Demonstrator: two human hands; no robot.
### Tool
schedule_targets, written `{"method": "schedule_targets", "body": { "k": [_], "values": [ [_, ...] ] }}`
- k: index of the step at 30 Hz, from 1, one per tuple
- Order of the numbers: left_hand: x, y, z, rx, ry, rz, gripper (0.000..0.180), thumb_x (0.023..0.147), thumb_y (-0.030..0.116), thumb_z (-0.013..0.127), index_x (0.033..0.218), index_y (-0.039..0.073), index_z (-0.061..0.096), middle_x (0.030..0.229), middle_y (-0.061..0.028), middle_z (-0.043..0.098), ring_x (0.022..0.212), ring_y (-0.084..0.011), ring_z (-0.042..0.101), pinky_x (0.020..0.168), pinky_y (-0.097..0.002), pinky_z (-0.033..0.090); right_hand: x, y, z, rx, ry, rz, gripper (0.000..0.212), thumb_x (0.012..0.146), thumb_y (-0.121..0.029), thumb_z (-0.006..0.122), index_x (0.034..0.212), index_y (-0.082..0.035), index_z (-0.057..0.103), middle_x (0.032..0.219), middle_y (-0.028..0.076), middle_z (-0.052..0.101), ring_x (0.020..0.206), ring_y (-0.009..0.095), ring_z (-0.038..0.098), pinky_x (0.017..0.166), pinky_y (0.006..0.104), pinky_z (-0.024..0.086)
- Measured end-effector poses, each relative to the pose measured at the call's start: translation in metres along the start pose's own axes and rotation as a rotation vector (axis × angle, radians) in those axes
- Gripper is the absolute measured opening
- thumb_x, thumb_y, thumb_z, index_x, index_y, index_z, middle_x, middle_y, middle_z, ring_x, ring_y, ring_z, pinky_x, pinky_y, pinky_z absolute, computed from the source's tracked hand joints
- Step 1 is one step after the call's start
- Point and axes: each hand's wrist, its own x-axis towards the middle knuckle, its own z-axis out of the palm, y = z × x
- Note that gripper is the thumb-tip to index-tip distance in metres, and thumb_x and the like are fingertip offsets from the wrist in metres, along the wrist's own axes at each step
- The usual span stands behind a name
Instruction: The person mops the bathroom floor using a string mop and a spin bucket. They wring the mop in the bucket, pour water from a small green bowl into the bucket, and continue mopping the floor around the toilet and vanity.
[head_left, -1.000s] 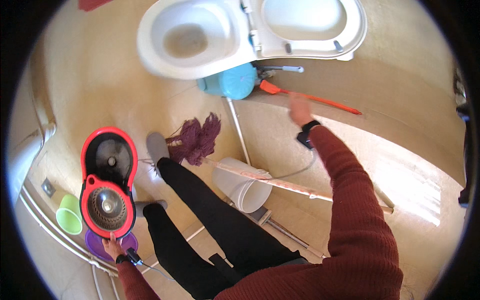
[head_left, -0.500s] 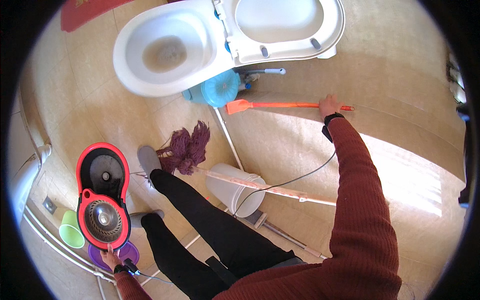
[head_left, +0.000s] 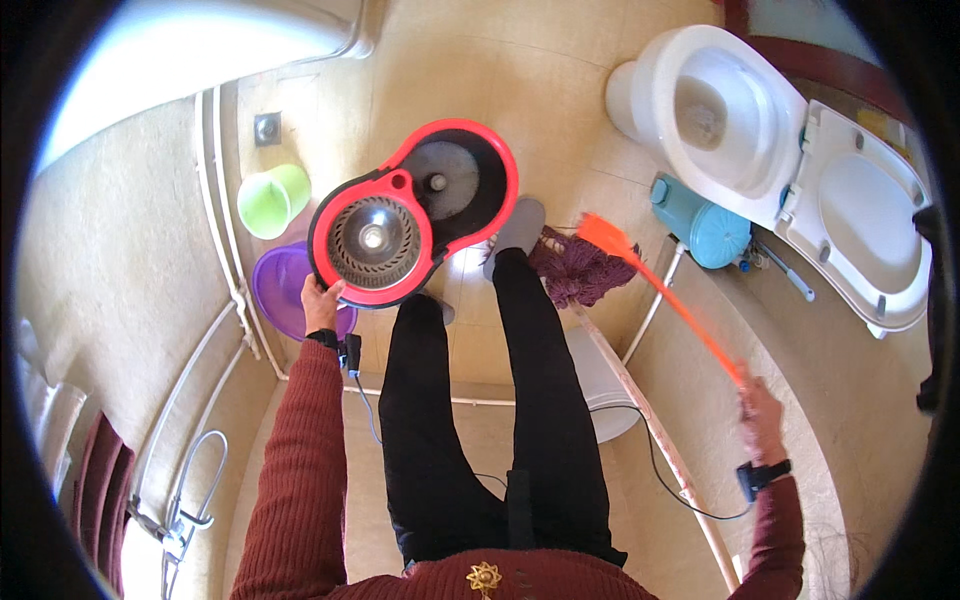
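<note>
My left hand (head_left: 322,303) grips the near rim of a red and black spin-mop bucket (head_left: 383,184). The bucket has a slotted metal spin basket on its near side and a dark well with a little murky liquid behind it. In my right hand (head_left: 762,420) is the handle end of a long orange brush (head_left: 692,318), its fingers wrapped round it. The brush slants up and left, its flat head in front of a purple string mop (head_left: 580,275) on the floor. Part of the mop is hidden behind that head.
A purple basin (head_left: 275,290) and a green tub (head_left: 275,200) stand by the left wall pipes. A toilet (head_left: 640,100), lid raised, is at far right beside a blue bin (head_left: 715,235). The mop's pole (head_left: 655,425) leans past a white bucket (head_left: 612,405) near my legs.
My view has turned left. My right hand has lifted the brush off the ledge on the right and brought it over toward the mop. My left hand still holds the spin-mop bucket's rim.
</note>
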Motion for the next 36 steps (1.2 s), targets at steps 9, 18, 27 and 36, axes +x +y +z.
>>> {"method": "schedule_targets", "body": {
  "k": [9, 18, 27, 36],
  "values": [
    [-0.015, -0.001, 0.012, 0.0, 0.025, 0.105, 0.035, 0.08, -0.008, 0.075, 0.111, -0.004, 0.06, 0.102, -0.0082, 0.071, 0.089, -0.0137, 0.067, 0.08, -0.0275, 0.054, 0.236, -0.233, 0.084, 0.021, 0.027, -0.201, 0.064, 0.093, -0.003, 0.049, 0.153, -0.023, 0.039, 0.093, 0.021, 0.06, 0.075, 0.039, 0.066, 0.061, 0.0484, 0.053],
    [-0.032, 0.004, 0.042, 0.029, 0.086, 0.214, 0.033, 0.076, -0.009, 0.076, 0.105, -0.003, 0.062, 0.093, -0.0061, 0.07, 0.086, -0.0145, 0.066, 0.081, -0.0294, 0.053, 0.235, -0.322, 0.132, 0.945, -0.779, 0.426, 0.028, 0.096, -0.017, 0.052, 0.124, -0.013, 0.051, 0.074, 0.027, 0.065, 0.07, 0.045, 0.068, 0.062, 0.0572, 0.053],
    [-0.03, -0.014, 0.045, 0.117, 0.211, 0.314, 0.039, 0.067, -0.005, 0.082, 0.102, -0.003, 0.064, 0.079, -0.0162, 0.069, 0.072, -0.0249, 0.068, 0.068, -0.036, 0.053, 0.254, -0.222, -0.013, -0.613, -0.058, -0.459, 0.052, 0.094, -0.005, 0.049, 0.146, -0.008, 0.045, 0.07, 0.017, 0.061, 0.061, 0.029, 0.065, 0.051, 0.0425, 0.052],
    [-0.049, -0.029, 0.056, -0.071, 0.236, 0.21, 0.039, 0.067, -0.011, 0.08, 0.104, -0.004, 0.067, 0.086, -0.0086, 0.073, 0.077, -0.0151, 0.067, 0.072, -0.0309, 0.054, 0.161, -0.233, 0.09, 0.445, -0.573, -0.114, 0.044, 0.095, -0.012, 0.051, 0.139, -0.013, 0.054, 0.074, 0.02, 0.063, 0.06, 0.035, 0.064, 0.054, 0.0464, 0.051]
  ]
}}
